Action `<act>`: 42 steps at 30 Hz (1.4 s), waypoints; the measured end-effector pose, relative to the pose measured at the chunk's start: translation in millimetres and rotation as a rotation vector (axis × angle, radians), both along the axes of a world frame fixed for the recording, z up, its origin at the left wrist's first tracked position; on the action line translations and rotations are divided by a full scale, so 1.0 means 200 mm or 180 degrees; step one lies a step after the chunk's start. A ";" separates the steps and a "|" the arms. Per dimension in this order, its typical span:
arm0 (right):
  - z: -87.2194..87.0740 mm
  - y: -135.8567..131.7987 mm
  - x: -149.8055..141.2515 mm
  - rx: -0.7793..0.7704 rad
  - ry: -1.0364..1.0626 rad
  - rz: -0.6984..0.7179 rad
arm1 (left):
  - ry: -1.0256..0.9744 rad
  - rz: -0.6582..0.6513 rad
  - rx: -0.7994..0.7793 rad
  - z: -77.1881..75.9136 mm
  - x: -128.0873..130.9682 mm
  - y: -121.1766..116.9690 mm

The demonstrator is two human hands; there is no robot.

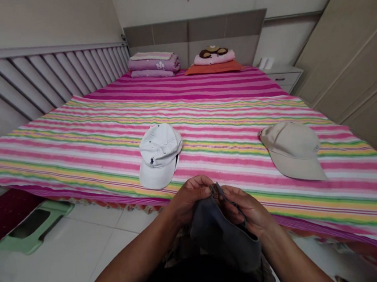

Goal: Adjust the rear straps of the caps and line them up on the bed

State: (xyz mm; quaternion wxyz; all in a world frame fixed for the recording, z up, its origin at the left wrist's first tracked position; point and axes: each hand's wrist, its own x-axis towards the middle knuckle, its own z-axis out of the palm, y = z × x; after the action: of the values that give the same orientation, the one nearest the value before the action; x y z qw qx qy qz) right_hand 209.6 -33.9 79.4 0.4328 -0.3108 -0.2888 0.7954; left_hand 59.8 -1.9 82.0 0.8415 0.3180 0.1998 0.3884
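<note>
A dark grey cap (219, 236) hangs in front of me at the foot of the bed. My left hand (189, 197) and my right hand (245, 211) both pinch its back strap, fingers closed on it near the buckle. A white cap (159, 155) with a small dark logo lies on the striped bedsheet (107, 136) just beyond my left hand. Farther right on the sheet rests a beige cap (293, 150).
Folded purple blankets (153, 65) and a pink pillow on an orange one (214, 62) lie at the headboard. A slatted rail (50, 77) runs along the left. A nightstand (284, 77) and wardrobe (350, 52) stand right. A green stool (32, 227) sits on the floor at left.
</note>
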 end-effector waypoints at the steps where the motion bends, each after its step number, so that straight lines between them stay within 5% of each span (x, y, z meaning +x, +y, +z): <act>1: 0.00 0.00 -0.01 -0.0009 0.0016 0.0039 | -0.0022 -0.0020 0.0014 0.00 0.00 0.00; 7: 0.00 -0.01 -0.02 -0.0024 -0.0235 0.0098 | 0.0082 0.0060 0.0024 -0.01 0.00 0.00; 15: 0.04 -0.01 0.01 0.0650 -0.1017 -0.0200 | 0.0350 0.0133 -0.0120 -0.01 -0.03 0.00; 30: 0.05 -0.01 0.00 0.0883 -0.1270 -0.0190 | 0.0451 0.0055 0.0256 -0.01 -0.05 0.01; 42: 0.09 -0.02 0.02 0.1621 -0.2679 -0.0382 | 0.1166 0.0131 0.0585 0.02 -0.04 0.00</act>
State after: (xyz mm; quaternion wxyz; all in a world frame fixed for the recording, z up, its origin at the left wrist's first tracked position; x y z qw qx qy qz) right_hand 214.3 -38.8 98.2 0.3859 -0.5056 -0.6053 0.4787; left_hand 51.0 -2.1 85.8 0.7505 0.4545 0.3197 0.3577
